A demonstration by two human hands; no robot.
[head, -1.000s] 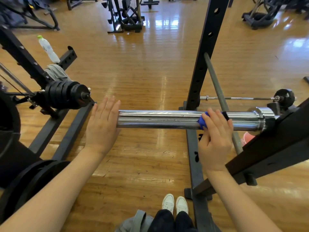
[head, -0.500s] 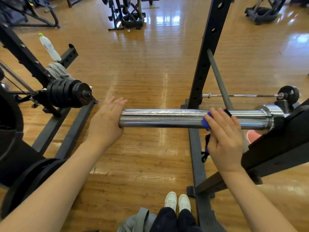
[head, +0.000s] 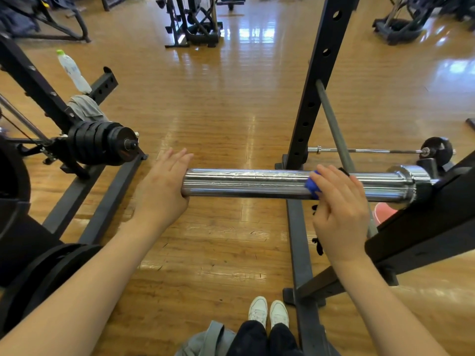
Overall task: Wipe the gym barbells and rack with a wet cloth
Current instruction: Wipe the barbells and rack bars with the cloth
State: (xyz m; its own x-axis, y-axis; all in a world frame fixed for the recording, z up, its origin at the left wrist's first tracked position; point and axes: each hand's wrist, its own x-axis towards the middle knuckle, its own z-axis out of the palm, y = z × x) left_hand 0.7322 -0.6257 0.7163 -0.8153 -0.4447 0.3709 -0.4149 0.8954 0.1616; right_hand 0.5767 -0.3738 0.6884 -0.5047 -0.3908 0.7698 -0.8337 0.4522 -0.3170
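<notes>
A chrome barbell sleeve (head: 246,185) lies level across the middle, its right end resting on the black rack arm (head: 424,227). The rack's black upright (head: 317,80) with holes rises behind it. My left hand (head: 162,188) has straight fingers and its palm is pressed flat on the sleeve's free left end. My right hand (head: 339,211) curls over the top of the sleeve near the collar and holds a blue cloth (head: 311,186) against the metal. Only a small edge of the cloth shows beside my fingers.
A stack of black weight plates (head: 102,147) sticks out from another frame on the left, with a water bottle (head: 73,70) and a grey towel (head: 84,109) behind it. A thin barbell (head: 372,151) lies on the wood floor at right. My shoes (head: 268,310) stand below.
My right hand with the cloth shifted slightly along the sleeve and back. My left hand stayed on the sleeve's end, its fingers now pointing further away.
</notes>
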